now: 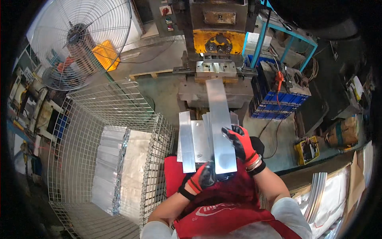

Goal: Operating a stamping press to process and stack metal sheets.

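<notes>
A long flat metal strip [219, 123] slants away from me, its far end just in front of the press die [215, 68]. My right hand [240, 144], in a red and black glove, is closed on the strip's right edge. My left hand [205, 176], gloved alike, is closed at its near left corner, with some fingers hidden beneath the metal. A narrower metal strip [186, 142] with small holes at its corners lies to the left, over other metal sheets [200, 139]. The long strip hides part of those sheets.
A wire mesh cage [159, 139] holding stacked metal strips [107, 167] stands at my left. Behind it is a large fan [79, 38]. Blue crates [274, 99] stand right of the press [219, 42]. A yellow bin [307, 150] and more strips [316, 195] are further right.
</notes>
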Demonstrator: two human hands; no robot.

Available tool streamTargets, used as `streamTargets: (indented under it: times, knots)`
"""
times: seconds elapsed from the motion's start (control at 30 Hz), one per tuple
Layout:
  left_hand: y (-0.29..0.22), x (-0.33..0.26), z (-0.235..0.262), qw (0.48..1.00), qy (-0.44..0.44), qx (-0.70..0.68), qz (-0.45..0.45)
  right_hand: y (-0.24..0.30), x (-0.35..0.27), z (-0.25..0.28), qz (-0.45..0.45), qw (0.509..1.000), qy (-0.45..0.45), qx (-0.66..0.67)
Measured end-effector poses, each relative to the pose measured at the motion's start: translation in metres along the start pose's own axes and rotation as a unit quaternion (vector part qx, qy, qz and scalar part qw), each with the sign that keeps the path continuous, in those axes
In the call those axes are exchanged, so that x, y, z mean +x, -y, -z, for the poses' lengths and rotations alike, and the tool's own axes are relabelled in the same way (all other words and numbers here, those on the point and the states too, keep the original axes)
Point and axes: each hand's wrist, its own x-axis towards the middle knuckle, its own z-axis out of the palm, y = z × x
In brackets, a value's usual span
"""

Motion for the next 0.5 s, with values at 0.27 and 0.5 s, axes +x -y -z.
streamTargets:
  times: [0.27, 0.5]
  knots:
    - [-0.037, 0.048, 0.016, 0.996, -0.088, 0.011, 0.029, -0.004, 0.066, 0.006, 0.0, 0.997, -0.063, 0.042]
    - [-0.066, 0.076, 0.008, 0.983, -0.156, 0.049, -0.089, -0.02, 0.103, 0.015, 0.028, 0.999, -0.036, -0.023]
